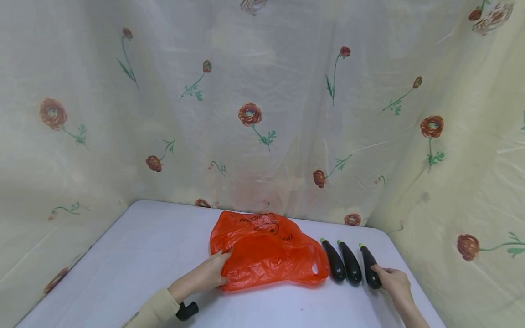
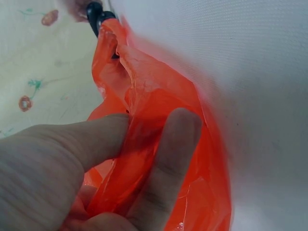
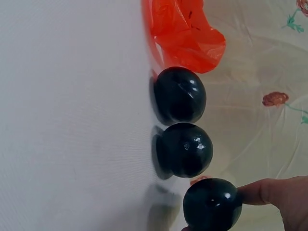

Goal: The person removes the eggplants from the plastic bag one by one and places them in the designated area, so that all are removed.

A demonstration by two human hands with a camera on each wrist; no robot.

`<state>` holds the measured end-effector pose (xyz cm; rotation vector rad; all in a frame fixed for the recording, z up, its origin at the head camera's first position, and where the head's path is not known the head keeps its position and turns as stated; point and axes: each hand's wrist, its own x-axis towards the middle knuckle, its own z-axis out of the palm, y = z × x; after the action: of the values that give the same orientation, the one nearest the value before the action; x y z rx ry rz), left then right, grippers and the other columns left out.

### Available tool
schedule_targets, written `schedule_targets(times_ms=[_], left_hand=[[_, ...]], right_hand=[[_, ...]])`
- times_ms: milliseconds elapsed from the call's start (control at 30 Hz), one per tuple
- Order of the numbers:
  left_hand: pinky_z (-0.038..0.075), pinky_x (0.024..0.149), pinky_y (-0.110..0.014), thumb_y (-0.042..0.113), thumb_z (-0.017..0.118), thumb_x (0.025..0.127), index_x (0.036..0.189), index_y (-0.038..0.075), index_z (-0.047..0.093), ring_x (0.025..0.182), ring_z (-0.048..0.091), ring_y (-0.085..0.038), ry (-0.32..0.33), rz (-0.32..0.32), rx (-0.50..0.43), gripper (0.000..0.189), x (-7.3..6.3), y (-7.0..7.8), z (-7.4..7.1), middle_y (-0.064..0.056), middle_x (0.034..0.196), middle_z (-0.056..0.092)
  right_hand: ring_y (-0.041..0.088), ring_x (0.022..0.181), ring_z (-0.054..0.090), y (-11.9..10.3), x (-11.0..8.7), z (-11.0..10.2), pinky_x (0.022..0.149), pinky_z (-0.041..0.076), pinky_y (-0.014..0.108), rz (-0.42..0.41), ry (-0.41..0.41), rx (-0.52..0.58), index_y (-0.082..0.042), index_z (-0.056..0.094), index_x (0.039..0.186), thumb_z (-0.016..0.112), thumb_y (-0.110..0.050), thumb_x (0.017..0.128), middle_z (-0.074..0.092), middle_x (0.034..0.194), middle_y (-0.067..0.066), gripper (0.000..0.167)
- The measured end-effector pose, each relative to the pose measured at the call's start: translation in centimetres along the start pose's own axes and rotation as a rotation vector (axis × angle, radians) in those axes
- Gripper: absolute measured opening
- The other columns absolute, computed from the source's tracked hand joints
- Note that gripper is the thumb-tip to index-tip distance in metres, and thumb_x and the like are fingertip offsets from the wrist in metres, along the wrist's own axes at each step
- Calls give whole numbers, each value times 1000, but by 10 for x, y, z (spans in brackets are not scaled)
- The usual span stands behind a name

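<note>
An orange-red plastic bag (image 1: 272, 255) with dark print lies crumpled on the table. My left hand (image 1: 211, 271) grips its left edge; in the left wrist view, thumb and fingers (image 2: 180, 139) are spread about a fold of the film. At the right, my right hand (image 1: 394, 282) pinches the rounded end of an eggplant (image 1: 370, 269), dark and glossy with a green stem end. In the right wrist view this eggplant (image 3: 211, 204) seems slightly raised, its shadow apart from it. Two more eggplants, one in the middle (image 1: 350, 264) and one nearest the bag (image 1: 334, 262), lie side by side.
The white table (image 1: 164, 237) has a flower-patterned curtain (image 1: 287, 114) behind it and at both sides. A black strap or mount (image 1: 187, 311) shows at my left wrist. The bag's right end lies close to the nearest eggplant.
</note>
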<state>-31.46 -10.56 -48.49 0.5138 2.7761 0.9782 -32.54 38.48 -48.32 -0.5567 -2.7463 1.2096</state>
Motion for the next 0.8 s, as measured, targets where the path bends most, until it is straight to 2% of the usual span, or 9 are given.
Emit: schedule_targets(times_ms=[200, 433, 667, 800], left_hand=[[52, 94, -48, 2, 75, 78, 139, -11, 42, 110, 52, -27, 2, -1, -2, 70, 0, -1, 0, -26, 145, 43], [56, 87, -44, 3, 76, 79, 140, -10, 42, 104, 53, -26, 1, 2, 1, 71, 1, 0, -1, -26, 144, 43], [55, 91, -46, 1, 75, 78, 139, -11, 42, 107, 52, -27, 2, -2, -3, 69, 1, 0, -1, -26, 145, 42], [55, 91, -46, 2, 75, 79, 139, -10, 43, 105, 52, -27, -7, -24, -10, 69, 1, 0, 0, -25, 145, 43]], right_hand=[[35, 89, 63, 3, 2, 3, 62, 47, 28, 16, 18, -5, 17, 54, 121, 57, -42, 89, 60, 114, 36, 68], [38, 91, 62, 4, 3, 5, 60, 48, 26, 24, 27, -4, 18, 54, 120, 57, -41, 88, 60, 112, 36, 67], [35, 87, 64, 7, 5, 7, 63, 54, 30, 31, 16, 17, 19, 53, 120, 59, -42, 88, 59, 113, 37, 69], [30, 80, 64, 10, 6, 8, 60, 51, 27, 25, 28, 7, 18, 54, 119, 60, -40, 88, 61, 110, 36, 66]])
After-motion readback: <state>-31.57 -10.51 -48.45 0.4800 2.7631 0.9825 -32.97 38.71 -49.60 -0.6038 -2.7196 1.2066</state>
